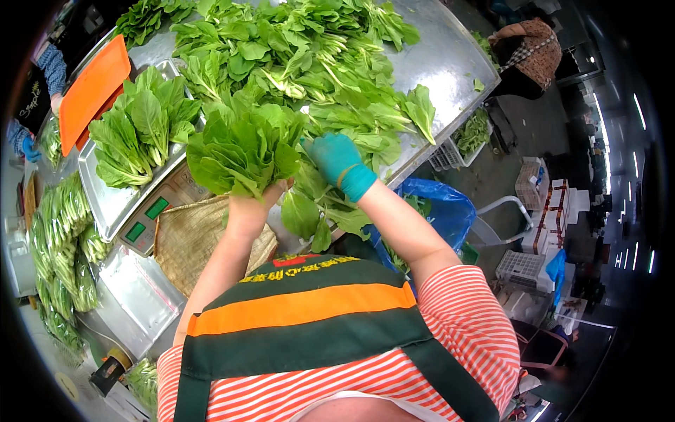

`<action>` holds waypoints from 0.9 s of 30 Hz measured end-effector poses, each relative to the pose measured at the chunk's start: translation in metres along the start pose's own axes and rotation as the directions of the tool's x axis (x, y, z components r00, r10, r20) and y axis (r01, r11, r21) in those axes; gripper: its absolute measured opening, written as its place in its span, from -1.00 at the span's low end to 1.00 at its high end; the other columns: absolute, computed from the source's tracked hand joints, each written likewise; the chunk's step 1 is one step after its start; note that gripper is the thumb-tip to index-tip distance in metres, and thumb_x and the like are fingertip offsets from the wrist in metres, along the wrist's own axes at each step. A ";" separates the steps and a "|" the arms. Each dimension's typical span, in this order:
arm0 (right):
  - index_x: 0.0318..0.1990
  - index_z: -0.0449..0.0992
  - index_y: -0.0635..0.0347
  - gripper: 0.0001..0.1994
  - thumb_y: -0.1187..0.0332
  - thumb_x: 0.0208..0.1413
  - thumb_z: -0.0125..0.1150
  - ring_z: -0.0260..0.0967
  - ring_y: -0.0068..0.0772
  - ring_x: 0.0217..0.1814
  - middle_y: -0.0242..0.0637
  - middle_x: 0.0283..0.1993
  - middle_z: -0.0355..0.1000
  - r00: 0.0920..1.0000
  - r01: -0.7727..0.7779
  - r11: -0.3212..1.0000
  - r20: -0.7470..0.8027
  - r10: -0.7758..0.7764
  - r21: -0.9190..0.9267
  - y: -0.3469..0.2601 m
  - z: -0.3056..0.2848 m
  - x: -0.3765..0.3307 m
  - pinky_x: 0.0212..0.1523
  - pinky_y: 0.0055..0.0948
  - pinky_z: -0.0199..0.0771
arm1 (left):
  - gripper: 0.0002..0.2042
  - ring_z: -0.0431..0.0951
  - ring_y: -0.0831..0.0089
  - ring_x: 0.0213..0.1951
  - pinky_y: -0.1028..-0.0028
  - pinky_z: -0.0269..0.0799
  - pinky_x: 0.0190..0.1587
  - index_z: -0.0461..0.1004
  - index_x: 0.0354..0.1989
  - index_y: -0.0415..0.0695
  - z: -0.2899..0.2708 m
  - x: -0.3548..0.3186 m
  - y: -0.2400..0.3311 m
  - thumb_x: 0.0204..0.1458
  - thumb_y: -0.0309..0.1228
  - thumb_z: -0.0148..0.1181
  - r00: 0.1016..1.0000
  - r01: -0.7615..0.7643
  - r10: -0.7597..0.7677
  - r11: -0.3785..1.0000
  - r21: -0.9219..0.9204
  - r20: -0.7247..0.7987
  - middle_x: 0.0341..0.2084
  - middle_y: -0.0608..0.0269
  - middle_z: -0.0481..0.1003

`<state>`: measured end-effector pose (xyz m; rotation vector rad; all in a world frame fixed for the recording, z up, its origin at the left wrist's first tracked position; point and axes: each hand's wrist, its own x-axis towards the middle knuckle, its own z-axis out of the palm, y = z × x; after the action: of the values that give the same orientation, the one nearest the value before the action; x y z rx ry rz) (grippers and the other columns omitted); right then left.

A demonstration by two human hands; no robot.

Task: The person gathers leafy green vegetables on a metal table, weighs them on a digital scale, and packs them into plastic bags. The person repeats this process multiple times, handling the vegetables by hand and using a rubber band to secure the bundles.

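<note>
A full bunch of leafy greens (246, 151) stands upright in my left hand (256, 204), which is closed around its lower end; the leaves hide most of the fingers. My right hand (341, 162), in a teal glove with a tan band at the wrist, is closed just right of that bunch. Its fingertips are turned away among the leaves, so what they hold cannot be made out. Loose leaves (301, 214) hang below and between the hands. Beyond them, a large heap of the same greens (281, 53) covers much of the metal table (450, 46).
On the left, a scale (151, 218) with green displays carries a metal tray (112, 211) of greens (140, 126). Near it are an orange basket (95, 91) and bagged greens (63, 246). A blue bag (446, 214) hangs open by my right arm. Other people work at the far edges.
</note>
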<state>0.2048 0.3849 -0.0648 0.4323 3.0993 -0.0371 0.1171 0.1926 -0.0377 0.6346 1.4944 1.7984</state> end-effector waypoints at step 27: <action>-0.23 0.46 0.33 -0.82 0.52 -0.02 0.20 0.31 -0.66 -0.44 -0.40 -0.41 0.44 0.933 -0.035 -0.001 0.033 0.357 0.999 -0.069 -0.014 -0.019 -0.39 -0.65 0.33 | -0.57 0.43 0.37 -0.12 0.40 0.35 -0.06 0.31 -0.01 -0.21 0.008 0.010 -0.022 -0.12 -0.67 0.19 0.945 0.029 -0.170 0.895 -0.446 -0.279 -0.14 0.21 0.42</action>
<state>0.2045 0.3141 -0.0494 0.8758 2.4100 -2.4619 0.1215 0.2070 -0.0576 0.0456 1.2178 2.1282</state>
